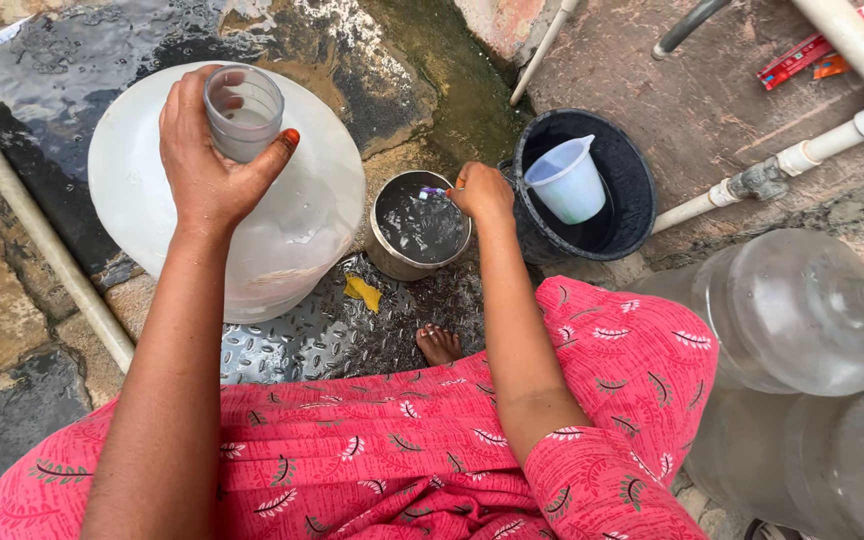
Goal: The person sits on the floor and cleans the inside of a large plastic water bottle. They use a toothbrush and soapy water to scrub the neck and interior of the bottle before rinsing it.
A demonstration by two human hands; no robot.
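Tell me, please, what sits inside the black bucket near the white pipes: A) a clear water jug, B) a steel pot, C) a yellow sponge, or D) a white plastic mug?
D: a white plastic mug stands tilted inside the black bucket, while the steel pot of water sits outside it, to its left, under the right hand.

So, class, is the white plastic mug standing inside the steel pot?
No: the white mug stands in the black bucket, while the steel pot beside it holds only water under the right hand.
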